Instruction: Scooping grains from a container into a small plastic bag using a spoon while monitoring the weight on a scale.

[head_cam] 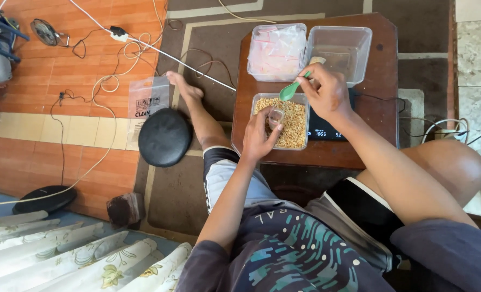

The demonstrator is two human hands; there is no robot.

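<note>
My left hand point(258, 136) holds a small clear plastic bag point(275, 117) open over a clear tub of tan grain point(293, 127). My right hand point(327, 92) grips a green plastic spoon point(292, 90) by its handle, the bowl of the spoon hanging just above the grain tub's far edge. Both hands work over a low dark wooden table point(375, 103). Under my right wrist lies a black digital scale point(327, 131) with a lit display.
Two more clear tubs stand at the table's far side: one with pink-white packets point(277, 51), one nearly bare point(340, 46). On the floor to the left are a black round cushion point(164, 137), a plastic bag point(148, 97), cables, and a small fan point(44, 31).
</note>
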